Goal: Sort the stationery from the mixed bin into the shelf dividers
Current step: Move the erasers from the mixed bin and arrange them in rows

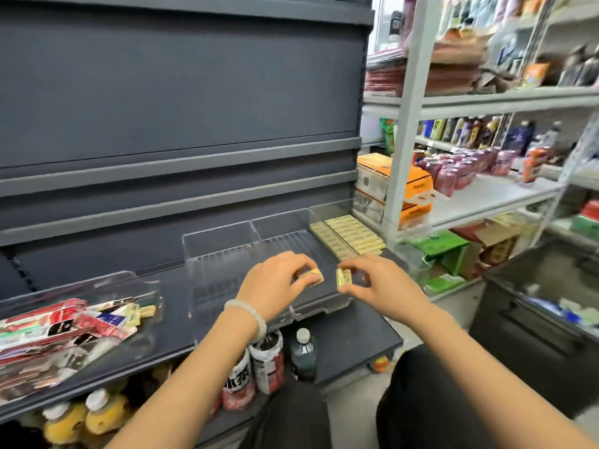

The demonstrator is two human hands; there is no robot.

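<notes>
Two small yellow blocks are what I'm holding, one per hand, above the clear plastic shelf divider on the dark metal shelf. Far left, the transparent mixed bin holds glossy red and white packets plus a few yellow pieces. My left hand pinches one eraser between thumb and fingertips; my right hand pinches the other eraser likewise. Farther right, the end compartment holds flat rows of matching erasers; I can't count them.

Drink bottles under shelf; cans rt.
</notes>
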